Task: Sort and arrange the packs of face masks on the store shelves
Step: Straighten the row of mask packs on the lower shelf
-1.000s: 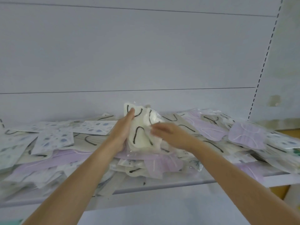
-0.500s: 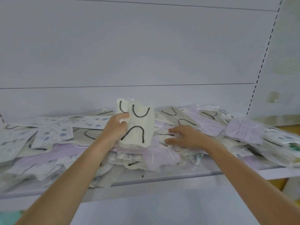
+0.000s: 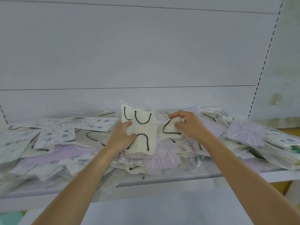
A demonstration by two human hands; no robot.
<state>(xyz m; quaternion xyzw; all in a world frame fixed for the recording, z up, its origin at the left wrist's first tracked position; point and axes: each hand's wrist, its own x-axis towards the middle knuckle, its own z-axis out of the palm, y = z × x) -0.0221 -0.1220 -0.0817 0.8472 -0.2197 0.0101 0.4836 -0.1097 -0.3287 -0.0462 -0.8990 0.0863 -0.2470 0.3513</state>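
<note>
- A stack of cream mask packs [image 3: 143, 132] with black ear loops is held nearly upright above the middle of the heap, its lower edge resting on the packs beneath.
- The stack is gripped by the left hand [image 3: 124, 135]: the thumb is laid across the front of the left side and the fingers are hidden behind.
- A second cream pack [image 3: 168, 129], also with black loops, lies on the heap just to the right of the held stack.
- This second pack is grasped at its right end by the right hand [image 3: 189, 125], with the fingers curled over its edge; how far it is raised off the heap cannot be told.
- The white shelf [image 3: 178, 177] is covered along its length by a loose, overlapping heap of packs in clear wrappers.
- Packs with a blue print [image 3: 95, 124] are seen mostly on the left of the heap.
- Lilac packs [image 3: 243, 133] are seen on the right and below the hands, and more cream ones are mixed in between.
- The shelf is backed by a plain pale panel [image 3: 146, 54], and a slotted upright [image 3: 263, 65] is seen at the right.
</note>
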